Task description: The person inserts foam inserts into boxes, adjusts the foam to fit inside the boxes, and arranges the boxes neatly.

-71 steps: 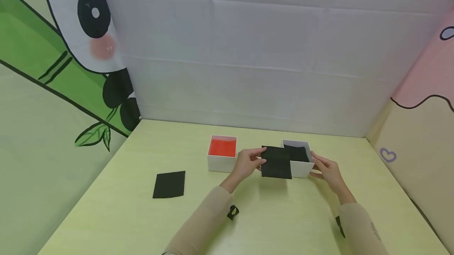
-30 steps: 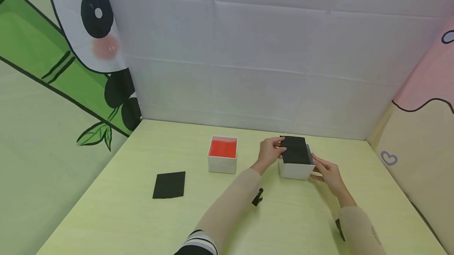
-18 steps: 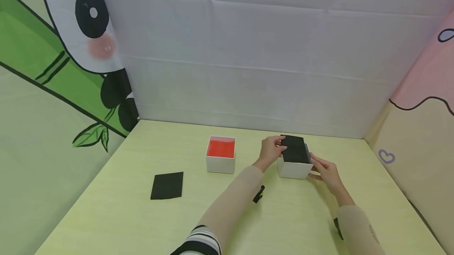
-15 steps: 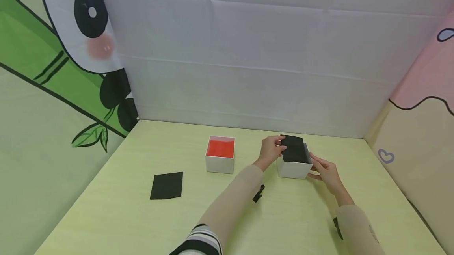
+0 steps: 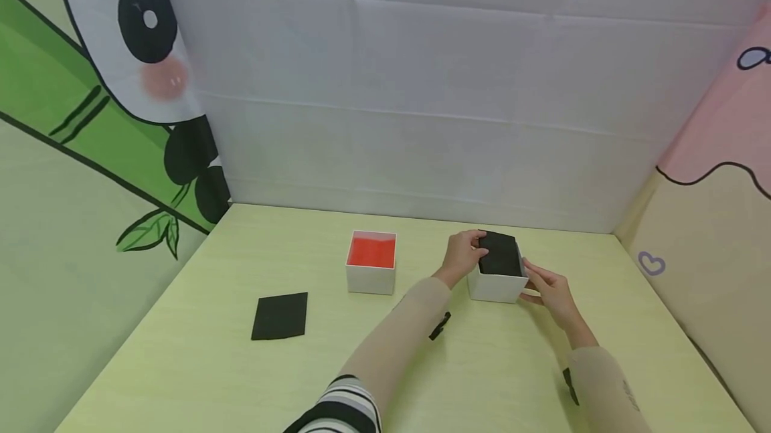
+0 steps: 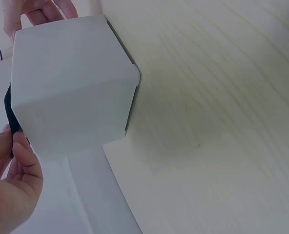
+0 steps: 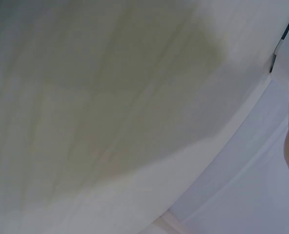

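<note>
My left hand [image 5: 460, 259] pinches the left edge of a thin black sheet [image 5: 500, 253] between thumb and fingers. That sheet lies across the opening of a white box [image 5: 497, 288], its front edge sunk just inside the front wall. With straight fingers my right hand [image 5: 557, 296] touches the box's right side, one finger up near the rim and others lower down. In the left wrist view the box [image 6: 71, 73] covers most of the sheet, and only a dark strip shows at the pinching fingertips [image 6: 26, 148]. The box's interior is hidden.
A second white box [image 5: 370, 279] with red material [image 5: 371, 252] inside stands to the left. Another black square sheet [image 5: 280, 316] lies flat on the pale wooden table [image 5: 211, 379]. A white backdrop [image 5: 385, 112] rises right behind the table's back edge.
My left hand has carried the black sheet rightward from in front of the box to over its opening, where it has settled lower. My right hand stays at the box's side.
</note>
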The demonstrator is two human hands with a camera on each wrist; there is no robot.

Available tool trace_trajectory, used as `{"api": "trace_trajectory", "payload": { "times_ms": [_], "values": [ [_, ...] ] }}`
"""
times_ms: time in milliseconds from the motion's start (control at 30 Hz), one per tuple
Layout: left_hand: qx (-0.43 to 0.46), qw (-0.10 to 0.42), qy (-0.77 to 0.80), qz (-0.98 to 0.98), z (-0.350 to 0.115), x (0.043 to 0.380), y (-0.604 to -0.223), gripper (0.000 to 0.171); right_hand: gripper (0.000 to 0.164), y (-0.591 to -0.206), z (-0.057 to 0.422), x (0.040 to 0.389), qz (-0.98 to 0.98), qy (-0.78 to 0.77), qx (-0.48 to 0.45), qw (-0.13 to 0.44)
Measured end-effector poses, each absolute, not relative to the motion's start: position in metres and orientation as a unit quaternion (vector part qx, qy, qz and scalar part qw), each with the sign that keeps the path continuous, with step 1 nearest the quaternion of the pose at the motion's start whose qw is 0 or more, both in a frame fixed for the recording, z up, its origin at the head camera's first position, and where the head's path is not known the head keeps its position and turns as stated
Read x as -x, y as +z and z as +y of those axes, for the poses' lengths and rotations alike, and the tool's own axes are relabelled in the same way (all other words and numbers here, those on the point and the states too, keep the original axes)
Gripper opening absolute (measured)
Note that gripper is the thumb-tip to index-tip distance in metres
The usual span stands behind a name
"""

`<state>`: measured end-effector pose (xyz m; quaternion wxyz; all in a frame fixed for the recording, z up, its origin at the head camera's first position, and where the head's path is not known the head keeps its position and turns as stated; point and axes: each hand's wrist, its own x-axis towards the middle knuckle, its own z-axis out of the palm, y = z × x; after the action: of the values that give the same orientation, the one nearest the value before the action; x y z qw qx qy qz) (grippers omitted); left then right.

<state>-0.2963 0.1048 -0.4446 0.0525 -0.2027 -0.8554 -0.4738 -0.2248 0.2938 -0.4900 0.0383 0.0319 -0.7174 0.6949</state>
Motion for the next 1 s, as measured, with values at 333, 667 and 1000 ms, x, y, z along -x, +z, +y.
{"api": "trace_trajectory", "payload": {
  "times_ms": [333,667,1000],
  "values": [
    [0.211,0.079,-0.396,-0.89,0.1041,0.2987,-0.4489,0.034,0.045,-0.4894,0.2925,0.2247,-0.724,0.688,-0.03,0.039],
    [0.186,0.079,-0.318,-0.926,0.1042,0.2962,-0.4481,0.031,0.044,-0.4897,0.2935,0.2245,-0.72,0.691,-0.035,0.042],
    [0.139,0.048,-0.325,-0.934,0.1036,0.2977,-0.4502,0.033,0.047,-0.4893,0.2929,0.2242,-0.724,0.688,-0.027,0.038]
  ]
}}
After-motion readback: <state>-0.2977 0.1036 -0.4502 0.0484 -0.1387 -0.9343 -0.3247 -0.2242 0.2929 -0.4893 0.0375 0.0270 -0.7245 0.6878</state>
